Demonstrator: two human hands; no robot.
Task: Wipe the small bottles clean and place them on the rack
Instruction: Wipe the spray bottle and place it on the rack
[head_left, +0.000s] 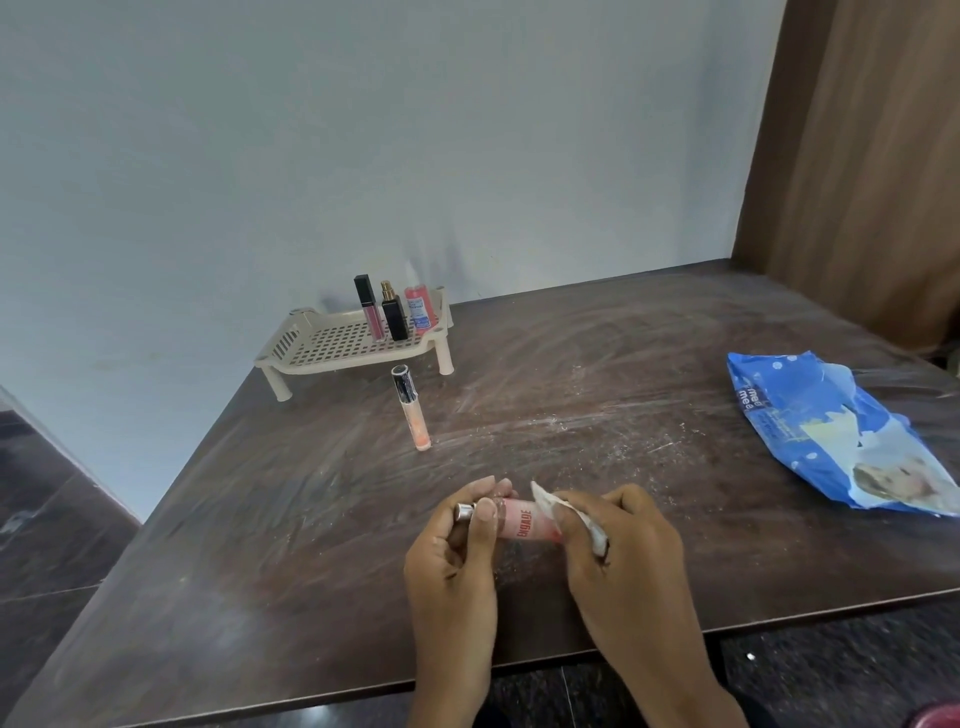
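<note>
My left hand (457, 551) grips the silver-capped end of a small pink bottle (522, 524) marked ENGAGE, held sideways above the table. My right hand (618, 545) pinches a white wipe (550, 505) against the bottle's other end. A clear tube with orange contents and a black cap (413, 410) lies on the table in front of the rack. The cream slotted rack (311, 345) stands at the back by the wall. Three small bottles stand on its right part: a pink gloss tube (371, 314), a black perfume bottle (394, 312) and a pink bottle (418, 309).
A blue pack of wet wipes (831, 431) lies at the table's right side. The dark wooden table (260, 519) bears white dusty streaks across its middle. A wooden panel (857, 156) rises at the back right, and the wall runs behind the rack.
</note>
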